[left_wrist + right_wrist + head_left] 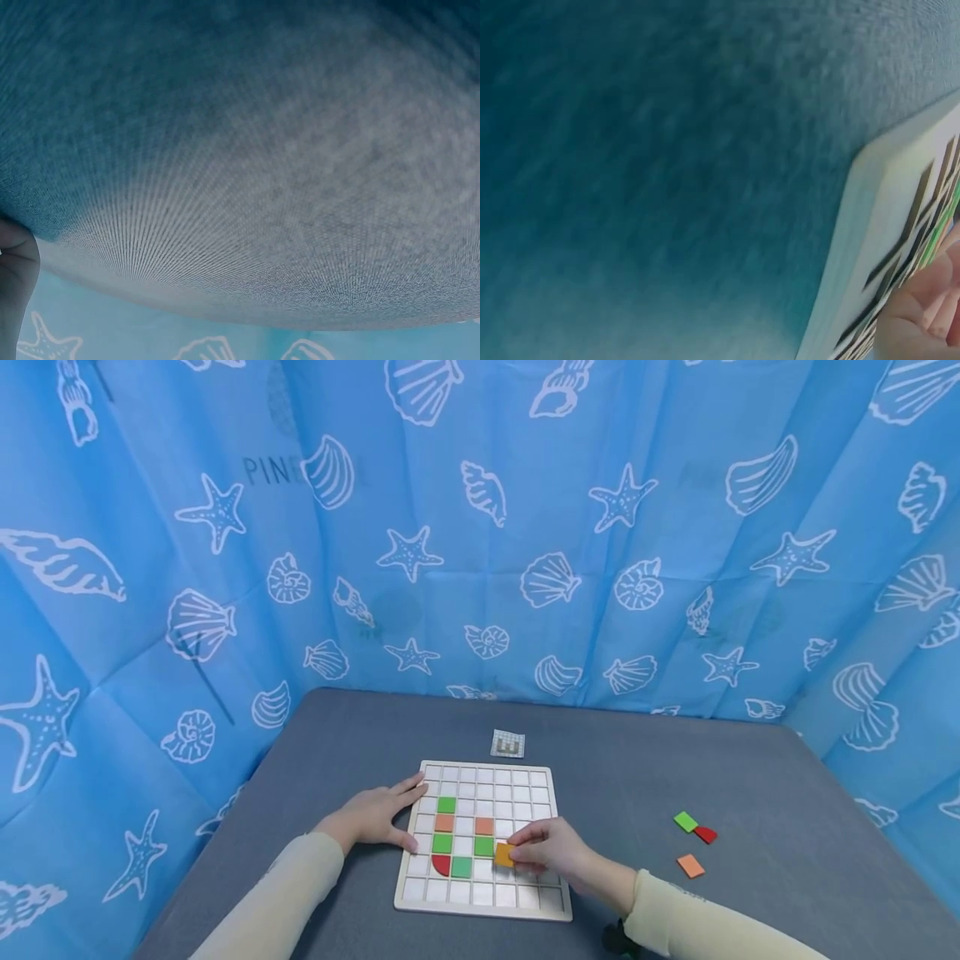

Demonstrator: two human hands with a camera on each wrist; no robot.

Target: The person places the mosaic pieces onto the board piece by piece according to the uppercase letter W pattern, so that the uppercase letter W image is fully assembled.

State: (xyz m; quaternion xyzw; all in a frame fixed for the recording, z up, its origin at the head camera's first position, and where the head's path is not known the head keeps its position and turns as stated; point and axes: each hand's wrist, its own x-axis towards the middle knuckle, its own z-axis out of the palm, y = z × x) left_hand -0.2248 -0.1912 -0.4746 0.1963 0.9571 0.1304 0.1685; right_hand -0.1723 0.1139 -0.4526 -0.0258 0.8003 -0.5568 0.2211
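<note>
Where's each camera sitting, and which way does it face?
Head: worn there, facing forward and down at the grid board; left hand, right hand, sleeves show.
Left wrist: worn there, facing tabletop and curtain; left hand partly shows.
Right wrist: worn there, facing tabletop and grid board corner; fingers show.
Head and right wrist share the grid board.

— See anything at the back?
— Yes: a blue curtain (pixel 480 439), hanging in folds, printed with white starfish (pixel 622 497), spiral shells (pixel 288 578) and scallop shells (pixel 200 625).
— Any lettering (pixel 266 471) on it?
— Yes, at upper left, faint and dark, beginning "PIN".
— And below?
— A grey tabletop (pixel 615 777), fabric-textured, rounded at both far corners.
</note>
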